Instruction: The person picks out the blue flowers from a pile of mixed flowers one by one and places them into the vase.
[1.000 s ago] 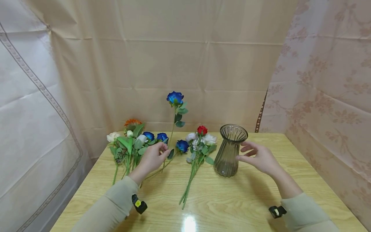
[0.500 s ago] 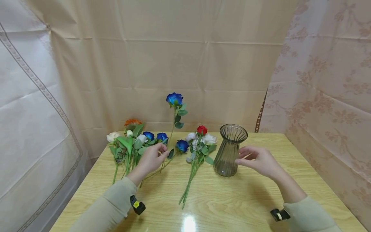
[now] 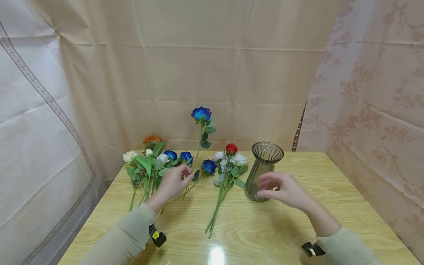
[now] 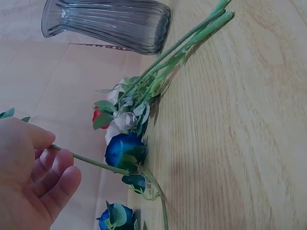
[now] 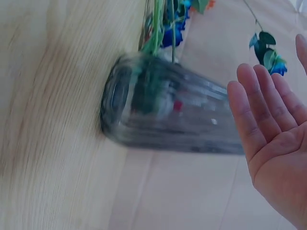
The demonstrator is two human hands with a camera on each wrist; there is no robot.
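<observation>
My left hand (image 3: pixel 173 183) pinches the thin green stem of a blue rose (image 3: pixel 201 114), whose bloom rises upright above the other flowers. In the left wrist view that stem (image 4: pixel 91 161) runs out from between thumb and fingers. A grey ribbed glass vase (image 3: pixel 255 176) stands on the table to the right, with no flower in it. My right hand (image 3: pixel 285 189) is in front of the vase and covers part of its lower side in the head view. Its fingers (image 5: pixel 268 100) are relaxed and hold nothing in the right wrist view.
Between the left hand and the vase lies a bunch with a red rose (image 3: pixel 231 148) and white blooms (image 3: pixel 240 159). Another blue rose (image 3: pixel 208 166) rests beside it. At the left are an orange flower (image 3: pixel 152 140), a cream rose (image 3: pixel 130 156) and more blue roses (image 3: pixel 186 157) on the wooden table (image 3: pixel 251 235).
The right hand has moved left and slightly down, from the vase's right side to in front of it. The left hand and its blue rose have barely shifted.
</observation>
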